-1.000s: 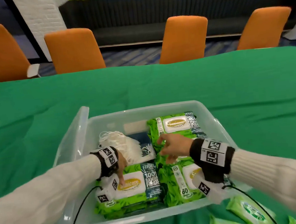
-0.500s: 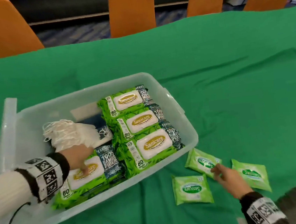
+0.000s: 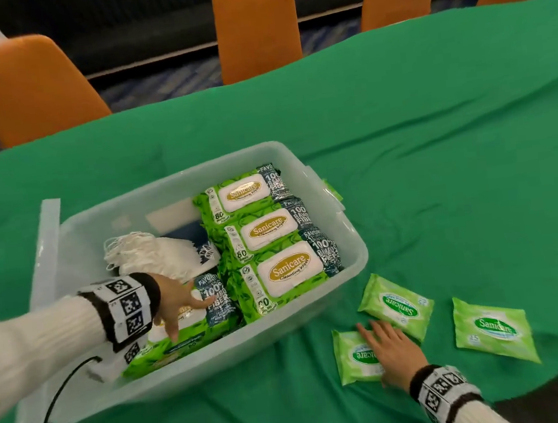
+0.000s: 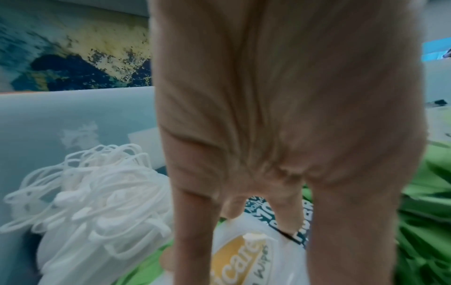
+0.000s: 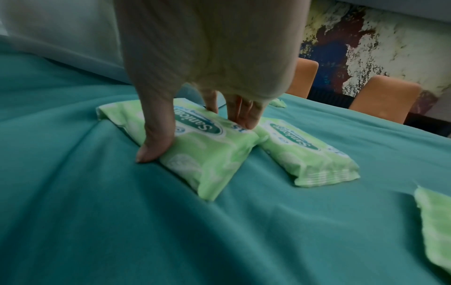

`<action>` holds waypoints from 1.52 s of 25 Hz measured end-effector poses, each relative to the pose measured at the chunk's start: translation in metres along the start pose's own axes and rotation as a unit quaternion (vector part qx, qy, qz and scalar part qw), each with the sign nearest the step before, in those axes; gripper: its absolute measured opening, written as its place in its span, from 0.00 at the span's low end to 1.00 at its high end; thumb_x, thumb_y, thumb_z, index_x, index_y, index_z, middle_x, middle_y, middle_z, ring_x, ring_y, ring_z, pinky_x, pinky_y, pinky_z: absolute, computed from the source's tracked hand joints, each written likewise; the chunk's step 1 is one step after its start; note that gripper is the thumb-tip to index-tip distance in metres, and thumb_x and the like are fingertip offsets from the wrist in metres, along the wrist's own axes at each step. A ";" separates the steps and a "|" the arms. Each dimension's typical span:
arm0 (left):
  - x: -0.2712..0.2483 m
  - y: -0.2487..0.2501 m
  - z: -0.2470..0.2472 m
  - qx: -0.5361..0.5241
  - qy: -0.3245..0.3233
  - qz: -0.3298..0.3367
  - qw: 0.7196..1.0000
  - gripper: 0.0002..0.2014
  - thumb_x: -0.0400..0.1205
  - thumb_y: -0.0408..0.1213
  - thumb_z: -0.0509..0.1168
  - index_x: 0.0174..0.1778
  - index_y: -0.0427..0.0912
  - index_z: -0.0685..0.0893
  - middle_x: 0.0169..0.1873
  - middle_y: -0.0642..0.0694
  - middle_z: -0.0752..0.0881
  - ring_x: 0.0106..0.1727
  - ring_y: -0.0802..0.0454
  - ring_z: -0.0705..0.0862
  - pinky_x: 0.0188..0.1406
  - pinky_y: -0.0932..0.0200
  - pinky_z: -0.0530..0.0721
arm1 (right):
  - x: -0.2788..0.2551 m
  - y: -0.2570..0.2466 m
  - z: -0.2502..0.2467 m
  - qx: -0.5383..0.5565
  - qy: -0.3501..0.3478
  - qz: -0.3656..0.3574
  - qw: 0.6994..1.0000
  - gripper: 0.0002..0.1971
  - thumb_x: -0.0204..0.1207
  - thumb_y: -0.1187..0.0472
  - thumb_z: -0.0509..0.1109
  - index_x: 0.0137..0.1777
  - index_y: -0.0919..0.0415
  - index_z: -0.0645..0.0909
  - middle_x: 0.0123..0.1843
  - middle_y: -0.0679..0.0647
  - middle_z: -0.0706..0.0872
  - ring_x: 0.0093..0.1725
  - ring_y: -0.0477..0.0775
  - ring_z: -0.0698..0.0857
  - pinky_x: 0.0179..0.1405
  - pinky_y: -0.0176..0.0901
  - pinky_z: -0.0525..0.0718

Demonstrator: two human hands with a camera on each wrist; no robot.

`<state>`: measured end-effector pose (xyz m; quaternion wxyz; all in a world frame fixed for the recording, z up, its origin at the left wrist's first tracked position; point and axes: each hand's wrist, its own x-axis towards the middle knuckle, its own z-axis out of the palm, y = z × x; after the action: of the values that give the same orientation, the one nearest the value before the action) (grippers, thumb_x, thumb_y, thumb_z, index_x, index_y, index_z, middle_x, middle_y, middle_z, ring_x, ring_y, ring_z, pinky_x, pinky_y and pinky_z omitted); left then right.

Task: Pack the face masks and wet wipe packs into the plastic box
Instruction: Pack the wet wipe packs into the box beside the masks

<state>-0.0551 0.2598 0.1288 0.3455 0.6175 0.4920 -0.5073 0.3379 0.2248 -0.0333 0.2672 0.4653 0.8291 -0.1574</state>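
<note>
A clear plastic box on the green cloth holds a row of three large Sanicare wipe packs along its right side. A stack of white face masks lies at its left. My left hand rests with straight, spread fingers on a fourth large pack at the box's near left. Three small wipe packs lie on the cloth right of the box. My right hand straddles the nearest-left small pack, thumb at one long edge and fingers at the other.
The second small pack touches the gripped one, and the third lies further right near the table's edge. Another green pack corner peeks out behind the box. The box lid stands at its left. A black cable trails near me. Orange chairs line the far side.
My right hand left the box, reached the small packs on the cloth, then shifted left onto the nearest-left one. My left hand stayed on the large pack in the box.
</note>
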 end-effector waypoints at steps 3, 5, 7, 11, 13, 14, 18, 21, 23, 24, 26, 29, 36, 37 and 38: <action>-0.008 -0.001 -0.002 -0.044 -0.027 0.002 0.999 0.47 0.78 0.47 0.71 0.80 0.69 0.42 0.83 0.37 0.39 0.69 0.40 0.79 0.69 0.52 0.76 | -0.001 -0.001 0.000 0.007 0.016 -0.017 1.000 0.46 0.75 0.64 0.68 0.82 0.57 0.37 0.84 0.62 0.48 0.83 0.62 0.48 0.81 0.52 0.44; -0.026 0.002 -0.007 -0.055 -0.009 0.003 0.998 0.40 0.79 0.48 0.69 0.80 0.66 0.50 0.84 0.41 0.50 0.76 0.43 0.71 0.75 0.52 0.70 | -0.002 0.003 -0.003 0.017 0.041 -0.040 0.998 0.43 0.75 0.67 0.66 0.83 0.58 0.42 0.83 0.60 0.54 0.82 0.61 0.52 0.81 0.51 0.46; -0.059 0.003 -0.016 -0.028 0.123 -0.013 0.992 0.32 0.82 0.49 0.64 0.80 0.63 0.55 0.80 0.45 0.65 0.73 0.50 0.71 0.73 0.60 0.67 | -0.004 0.011 -0.006 0.021 0.059 -0.064 0.996 0.41 0.74 0.64 0.68 0.82 0.60 0.48 0.81 0.59 0.59 0.80 0.59 0.57 0.81 0.52 0.50; -0.171 0.063 -0.042 -0.210 0.585 0.046 0.782 0.25 0.76 0.64 0.60 0.70 0.81 0.64 0.65 0.59 0.83 0.60 0.61 0.83 0.64 0.61 0.79 | -0.015 0.036 -0.018 0.090 0.104 -0.100 0.985 0.42 0.71 0.60 0.72 0.81 0.59 0.53 0.79 0.56 0.63 0.78 0.56 0.60 0.81 0.48 0.53; -0.183 0.125 -0.041 -0.313 0.652 0.207 0.658 0.24 0.78 0.61 0.61 0.72 0.70 0.71 0.62 0.65 0.84 0.61 0.66 0.83 0.64 0.64 0.79 | -0.027 0.053 -0.028 0.159 0.127 -0.129 0.970 0.43 0.69 0.59 0.74 0.81 0.58 0.54 0.78 0.51 0.64 0.78 0.52 0.61 0.81 0.44 0.54; -0.174 0.163 -0.040 -0.346 0.643 0.271 0.628 0.25 0.78 0.59 0.61 0.73 0.64 0.73 0.62 0.66 0.84 0.63 0.69 0.82 0.64 0.69 0.78 | -0.034 0.062 -0.035 0.190 0.143 -0.147 0.960 0.43 0.69 0.60 0.74 0.80 0.57 0.55 0.77 0.50 0.65 0.77 0.50 0.62 0.81 0.42 0.56; -0.066 0.284 -0.058 -0.363 0.470 0.240 0.768 0.36 0.80 0.56 0.64 0.82 0.55 0.57 0.80 0.60 0.63 0.76 0.76 0.59 0.74 0.77 0.53 | -0.066 0.097 -0.078 0.225 0.173 -0.254 0.924 0.41 0.68 0.64 0.73 0.79 0.57 0.58 0.77 0.49 0.64 0.77 0.44 0.62 0.81 0.40 0.59; 0.013 0.300 -0.077 -0.459 0.323 0.213 0.800 0.41 0.79 0.47 0.70 0.83 0.43 0.56 0.79 0.49 0.67 0.78 0.58 0.66 0.73 0.67 0.61 | -0.081 0.118 -0.106 0.170 0.162 -0.315 0.920 0.44 0.68 0.69 0.70 0.80 0.52 0.51 0.80 0.50 0.59 0.79 0.45 0.60 0.78 0.37 0.63; 0.044 0.304 -0.079 -0.564 0.262 0.272 0.735 0.28 0.78 0.41 0.72 0.74 0.44 0.73 0.70 0.48 0.79 0.68 0.58 0.78 0.70 0.62 0.72 | -0.080 0.128 -0.117 0.096 0.208 -0.323 0.918 0.45 0.64 0.74 0.70 0.78 0.50 0.54 0.80 0.53 0.62 0.76 0.48 0.67 0.70 0.36 0.73; 0.054 0.303 -0.075 -0.614 0.243 0.285 0.695 0.21 0.79 0.38 0.71 0.68 0.43 0.79 0.64 0.48 0.84 0.61 0.59 0.83 0.64 0.62 0.77 | -0.074 0.135 -0.117 0.078 0.251 -0.322 0.910 0.47 0.61 0.75 0.72 0.78 0.52 0.57 0.79 0.54 0.66 0.74 0.48 0.70 0.66 0.35 0.74; 0.069 0.298 -0.063 -0.691 0.229 0.272 0.629 0.14 0.79 0.34 0.70 0.61 0.40 0.83 0.54 0.45 0.89 0.48 0.59 0.88 0.51 0.64 0.83 | -0.049 0.153 -0.111 0.152 0.307 -0.269 0.900 0.46 0.61 0.75 0.76 0.78 0.53 0.61 0.75 0.54 0.72 0.73 0.47 0.70 0.68 0.35 0.70; 0.080 0.292 -0.038 -0.762 0.217 0.264 0.550 0.23 0.72 0.42 0.77 0.61 0.38 0.82 0.53 0.44 0.90 0.52 0.50 0.89 0.52 0.58 0.85 | 0.012 0.176 -0.087 0.310 0.266 -0.048 0.911 0.27 0.71 0.62 0.75 0.69 0.58 0.71 0.62 0.53 0.80 0.67 0.54 0.77 0.65 0.42 0.76; 0.088 0.297 -0.007 -0.837 0.224 0.223 0.447 0.38 0.56 0.52 0.84 0.60 0.37 0.83 0.53 0.41 0.90 0.53 0.45 0.89 0.51 0.53 0.86 | 0.069 0.125 -0.030 0.143 0.004 0.066 0.987 0.50 0.59 0.38 0.78 0.73 0.66 0.62 0.73 0.60 0.70 0.74 0.60 0.66 0.75 0.50 0.68; 0.087 0.298 -0.007 -0.846 0.220 0.219 0.433 0.31 0.64 0.45 0.81 0.60 0.36 0.83 0.52 0.41 0.90 0.52 0.45 0.90 0.50 0.53 0.87 | 0.071 0.125 -0.030 0.152 0.000 0.066 0.986 0.50 0.59 0.39 0.80 0.74 0.66 0.62 0.73 0.60 0.71 0.74 0.60 0.68 0.74 0.51 0.69; 0.085 0.300 -0.007 -0.854 0.215 0.213 0.423 0.22 0.72 0.38 0.76 0.61 0.35 0.82 0.52 0.40 0.90 0.51 0.45 0.90 0.49 0.53 0.87 | 0.070 0.125 -0.032 0.174 -0.008 0.066 0.983 0.50 0.58 0.41 0.81 0.73 0.65 0.62 0.72 0.60 0.73 0.72 0.60 0.71 0.72 0.51 0.71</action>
<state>0.2344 0.2048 0.0268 0.6760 0.1798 0.5839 0.4120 0.4059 0.3541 -0.0502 0.1989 0.5568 0.7545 -0.2849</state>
